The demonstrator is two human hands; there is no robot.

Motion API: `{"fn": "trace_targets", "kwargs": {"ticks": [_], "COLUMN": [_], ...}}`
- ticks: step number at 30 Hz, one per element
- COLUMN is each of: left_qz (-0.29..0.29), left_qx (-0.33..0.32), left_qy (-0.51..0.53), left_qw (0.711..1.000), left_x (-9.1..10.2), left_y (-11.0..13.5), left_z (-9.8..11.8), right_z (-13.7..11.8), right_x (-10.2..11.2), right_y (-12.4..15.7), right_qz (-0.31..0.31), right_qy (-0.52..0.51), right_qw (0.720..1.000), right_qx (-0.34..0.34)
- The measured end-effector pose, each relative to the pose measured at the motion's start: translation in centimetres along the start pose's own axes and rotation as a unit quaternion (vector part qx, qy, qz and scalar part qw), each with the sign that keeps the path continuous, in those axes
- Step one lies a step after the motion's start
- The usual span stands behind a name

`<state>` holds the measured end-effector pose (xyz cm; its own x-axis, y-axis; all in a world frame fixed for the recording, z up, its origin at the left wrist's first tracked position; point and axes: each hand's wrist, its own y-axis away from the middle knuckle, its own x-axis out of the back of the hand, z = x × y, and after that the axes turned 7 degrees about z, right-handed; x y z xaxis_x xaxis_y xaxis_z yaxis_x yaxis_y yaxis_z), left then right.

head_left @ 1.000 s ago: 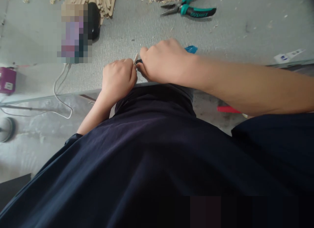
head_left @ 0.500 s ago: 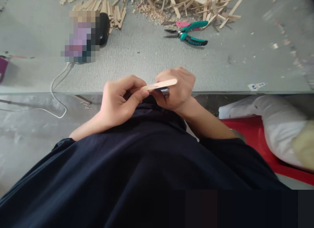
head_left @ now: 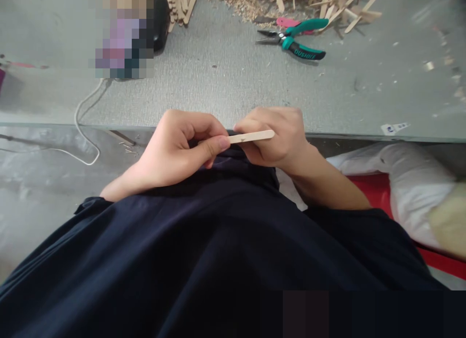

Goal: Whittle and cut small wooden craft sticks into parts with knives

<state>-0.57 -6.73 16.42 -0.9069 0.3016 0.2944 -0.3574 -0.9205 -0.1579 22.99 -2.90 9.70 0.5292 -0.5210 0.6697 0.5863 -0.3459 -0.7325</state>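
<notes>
My left hand [head_left: 185,149] pinches a pale wooden craft stick [head_left: 257,136] between thumb and fingers at its left end. The stick points right with a rounded tip, and a small dark mark shows on its face. Behind the stick, my right hand [head_left: 278,134] is closed with curled fingers, the stick's tip overlapping it. What those fingers hold, if anything, is hidden. Both hands are at the table's front edge, above my dark shirt.
Green-and-black pliers [head_left: 291,40] lie on the grey table [head_left: 218,86], beside a pink-handled tool [head_left: 287,22]. Loose sticks [head_left: 342,8] and wood shavings [head_left: 238,3] are behind. A black object [head_left: 160,25] and a white cable [head_left: 82,105] are at left; a red container [head_left: 374,192] stands at right.
Both hands and the stick have shifted slightly right and lower in the view. A dark, bluish item glimpsed by my right fingers earlier is now out of sight.
</notes>
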Motion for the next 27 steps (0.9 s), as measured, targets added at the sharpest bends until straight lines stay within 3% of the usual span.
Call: {"fn": "trace_targets", "kwargs": {"ticks": [7, 12, 14, 17, 20, 23, 25, 27], "left_qz": [0.014, 0.006, 0.006, 0.010, 0.011, 0.089, 0.191, 0.185], "left_qx": [0.026, 0.051, 0.056, 0.063, 0.072, 0.004, -0.069, -0.074], "left_qy": [-0.019, 0.025, 0.054, 0.061, 0.080, 0.150, 0.094, 0.037], "left_qw": [0.999, 0.998, 0.997, 0.996, 0.994, 0.985, 0.975, 0.979], "left_x": [0.0, 0.1, 0.0, 0.0, 0.3, 0.9, 1.1, 1.0], "left_y": [0.1, 0.0, -0.2, -0.2, 0.1, 0.8, 1.2, 1.3], "left_z": [-0.1, -0.9, -1.2, -1.5, -1.5, -0.8, -0.2, 0.0], "right_z": [-0.1, 0.0, -0.2, -0.7, -0.4, 1.1, 2.2, 2.6], "right_x": [1.3, 2.5, 3.3, 4.6, 5.1, 4.5, 4.1, 4.0], "right_y": [-0.8, -1.3, -1.8, -2.6, -2.3, -0.6, 0.7, 1.4], "right_qz": [-0.062, 0.006, -0.043, -0.165, -0.212, -0.205, -0.174, -0.151], "right_qy": [0.012, 0.042, 0.034, 0.008, 0.011, 0.080, 0.080, 0.054], "right_qw": [0.998, 0.998, 0.998, 0.985, 0.974, 0.972, 0.980, 0.984], "right_qx": [-0.023, 0.047, 0.027, -0.053, -0.082, -0.080, -0.059, -0.077]}}
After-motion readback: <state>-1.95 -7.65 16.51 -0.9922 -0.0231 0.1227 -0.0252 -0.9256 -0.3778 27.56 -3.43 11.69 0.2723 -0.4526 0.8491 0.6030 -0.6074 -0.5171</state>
